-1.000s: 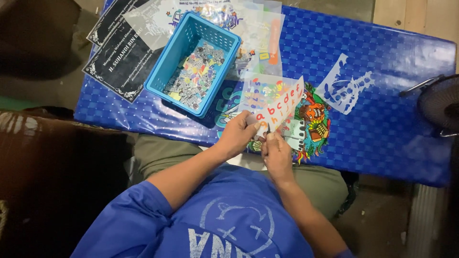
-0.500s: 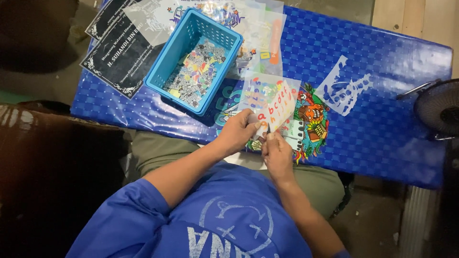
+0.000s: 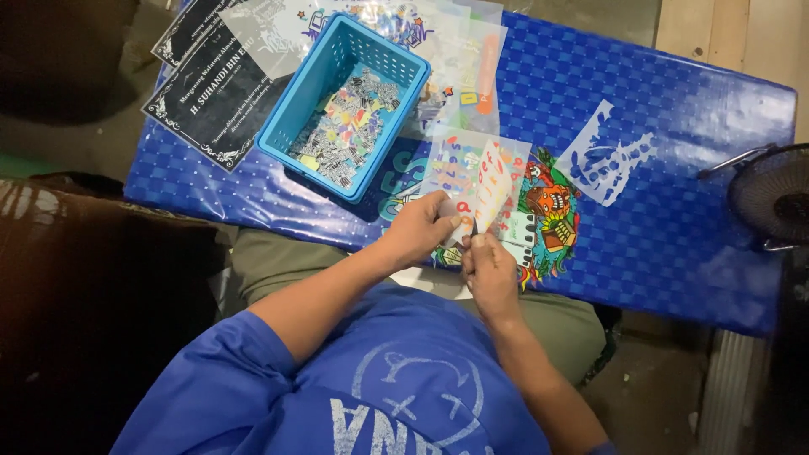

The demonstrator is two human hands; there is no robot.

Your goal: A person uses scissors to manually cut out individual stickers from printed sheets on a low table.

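Note:
My left hand (image 3: 420, 229) and my right hand (image 3: 487, 265) both pinch the near edge of a white sheet of coloured letter stickers (image 3: 491, 185), which is bent upward over the blue table (image 3: 674, 219). A second sticker sheet (image 3: 451, 164) with coloured characters lies flat just beyond it. A blue plastic basket (image 3: 286, 118) full of small cut stickers stands to the left of my hands.
Several clear and printed sheets (image 3: 472, 59) are spread at the table's far side. Dark printed cards (image 3: 211, 93) lie at the far left corner. A colourful picture decal (image 3: 552, 206) lies right of my hands. A black fan (image 3: 771, 198) stands at the right edge.
The letter sheet has folded from lying nearly flat to standing curled between my hands. The view has shifted slightly; the hands stay in the same spot.

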